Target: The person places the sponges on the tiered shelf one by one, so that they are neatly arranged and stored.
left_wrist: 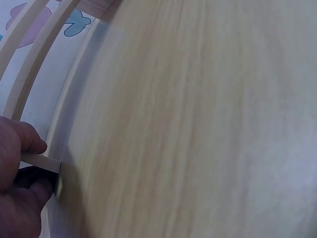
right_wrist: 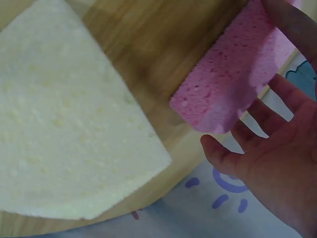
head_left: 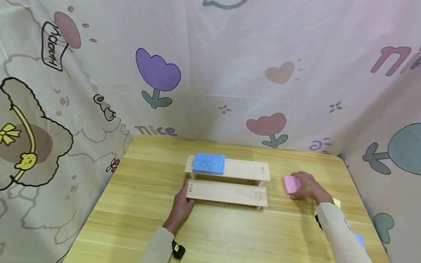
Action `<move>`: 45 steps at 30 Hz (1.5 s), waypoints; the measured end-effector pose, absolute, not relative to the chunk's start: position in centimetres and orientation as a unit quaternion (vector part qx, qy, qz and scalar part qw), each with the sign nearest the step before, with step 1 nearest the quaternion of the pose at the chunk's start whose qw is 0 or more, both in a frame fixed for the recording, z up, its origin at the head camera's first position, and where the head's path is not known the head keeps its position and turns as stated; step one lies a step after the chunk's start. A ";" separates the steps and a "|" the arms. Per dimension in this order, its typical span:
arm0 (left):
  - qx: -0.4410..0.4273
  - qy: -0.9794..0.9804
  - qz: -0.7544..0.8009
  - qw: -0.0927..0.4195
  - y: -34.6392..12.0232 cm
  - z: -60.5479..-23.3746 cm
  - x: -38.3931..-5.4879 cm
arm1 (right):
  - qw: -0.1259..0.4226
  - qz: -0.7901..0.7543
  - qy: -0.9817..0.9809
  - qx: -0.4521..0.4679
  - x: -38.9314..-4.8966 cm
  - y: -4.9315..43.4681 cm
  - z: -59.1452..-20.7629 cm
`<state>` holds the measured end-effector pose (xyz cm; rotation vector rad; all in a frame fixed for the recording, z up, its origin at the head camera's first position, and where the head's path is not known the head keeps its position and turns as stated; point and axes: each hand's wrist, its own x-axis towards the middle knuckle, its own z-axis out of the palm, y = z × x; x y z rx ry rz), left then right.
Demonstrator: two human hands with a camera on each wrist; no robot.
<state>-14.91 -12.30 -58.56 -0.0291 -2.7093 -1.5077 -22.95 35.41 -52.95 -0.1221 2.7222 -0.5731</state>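
Note:
A pale two-tier wooden rack (head_left: 227, 192) stands mid-table, its back board higher than the front one. My left hand (head_left: 182, 204) grips the left end of the rack; in the left wrist view, thumb and finger pinch a thin wooden edge (left_wrist: 42, 162). On the left part of the back board lies a blue speckled sponge (head_left: 209, 163). To the right of the rack, my right hand (head_left: 306, 185) holds a pink sponge (head_left: 291, 184) between thumb and fingers. Seen from the right wrist, the pink sponge (right_wrist: 218, 79) is a porous block with fingers along its edge.
A pale yellow sponge (right_wrist: 74, 114) lies near the right hand, mostly hidden under the sleeve in the head view. Farther toward the near right, a blue piece (head_left: 359, 239) shows beside the forearm. Printed cloth (head_left: 210, 73) hangs behind and beside the wooden table (head_left: 131, 219).

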 end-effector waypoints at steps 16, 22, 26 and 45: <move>-0.014 -0.877 -0.480 0.020 -12.3 -58.2 -14.9 | 0.156 -0.193 0.967 -0.058 -22.7 35.7 -53.5; -0.014 -0.875 -0.484 0.017 -12.3 -58.2 -14.9 | 0.164 -0.184 0.968 -0.052 -22.8 35.7 -53.7; -0.017 -0.876 -0.482 0.019 -12.3 -58.3 -15.0 | 0.165 -0.182 0.968 -0.049 -22.9 35.6 -53.8; -0.020 -0.872 -0.488 0.019 -12.4 -58.4 -14.9 | 0.162 -0.171 0.971 -0.030 -22.6 35.5 -53.4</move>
